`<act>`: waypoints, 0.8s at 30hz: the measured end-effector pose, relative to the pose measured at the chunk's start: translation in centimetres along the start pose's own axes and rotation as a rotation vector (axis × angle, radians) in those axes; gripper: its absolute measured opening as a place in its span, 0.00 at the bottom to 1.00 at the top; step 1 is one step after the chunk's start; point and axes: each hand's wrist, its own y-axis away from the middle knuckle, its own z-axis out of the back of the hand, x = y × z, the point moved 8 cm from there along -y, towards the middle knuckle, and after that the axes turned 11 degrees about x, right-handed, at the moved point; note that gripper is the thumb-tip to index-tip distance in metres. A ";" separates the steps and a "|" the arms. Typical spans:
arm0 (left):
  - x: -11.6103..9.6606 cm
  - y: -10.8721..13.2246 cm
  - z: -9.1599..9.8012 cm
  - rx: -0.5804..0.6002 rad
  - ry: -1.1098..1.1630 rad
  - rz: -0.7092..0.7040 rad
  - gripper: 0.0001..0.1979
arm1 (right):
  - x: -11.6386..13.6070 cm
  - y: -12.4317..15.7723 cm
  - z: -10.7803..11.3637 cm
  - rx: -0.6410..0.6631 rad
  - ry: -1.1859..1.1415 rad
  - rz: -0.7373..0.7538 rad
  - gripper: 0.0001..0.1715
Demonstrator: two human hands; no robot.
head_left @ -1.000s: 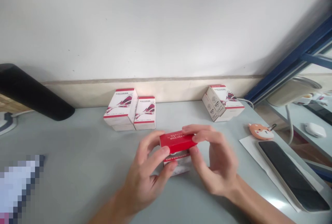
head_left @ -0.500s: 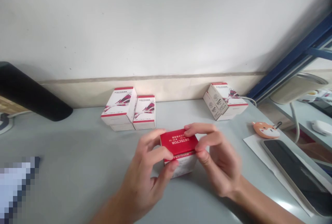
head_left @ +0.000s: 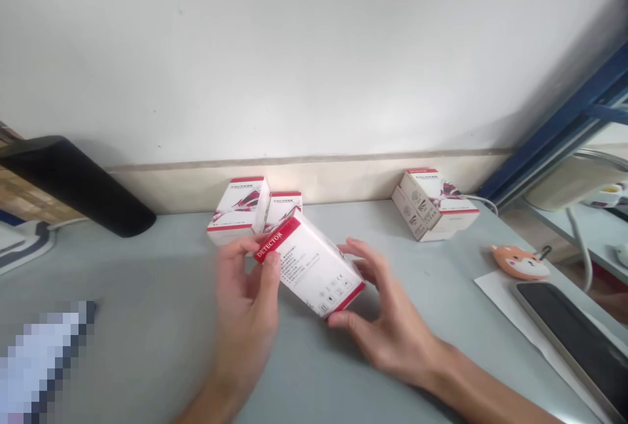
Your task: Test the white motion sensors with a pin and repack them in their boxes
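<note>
Tilted between my two hands is a white and red detector box (head_left: 316, 270), its printed side facing up toward me. My left hand (head_left: 248, 293) pinches the upper left end beside the red "DETECTOR" band, thumb on the printed side. On the lower right end, my right hand (head_left: 387, 319) holds the box with the thumb at its bottom corner and the fingers behind its right edge. Behind it are two like boxes, a left box (head_left: 238, 205) and a partly covered box (head_left: 284, 205). More stacked boxes (head_left: 436, 205) stand at the back right.
A black cylinder-like object (head_left: 93, 188) leans at the back left. To the right, a phone (head_left: 569, 339) lies on white paper (head_left: 495, 290), with an orange animal-faced case (head_left: 523, 262) beside it. A blue frame (head_left: 583, 110) borders the grey table (head_left: 161, 319). A pixelated patch covers the lower left.
The box has been turned from its red top facing up to its printed white side, and now slants down to the right. My right hand has shifted to its lower end.
</note>
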 end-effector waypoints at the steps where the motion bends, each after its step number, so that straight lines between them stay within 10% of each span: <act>1: 0.0 -0.2 0.1 0.002 -0.014 -0.027 0.07 | -0.3 0.0 0.2 -0.036 -0.015 0.003 0.49; 7: -2.1 -0.3 2.0 -0.184 -0.528 -0.381 0.12 | 0.5 0.0 2.5 -0.280 0.143 0.120 0.35; 16: 4.8 -2.9 4.5 -0.160 -0.081 0.212 0.35 | 1.8 -0.7 2.0 -0.309 0.487 0.273 0.27; 24: 5.0 -3.3 4.2 -0.106 -0.028 0.153 0.33 | 3.8 -7.6 -3.2 -0.068 0.791 0.427 0.38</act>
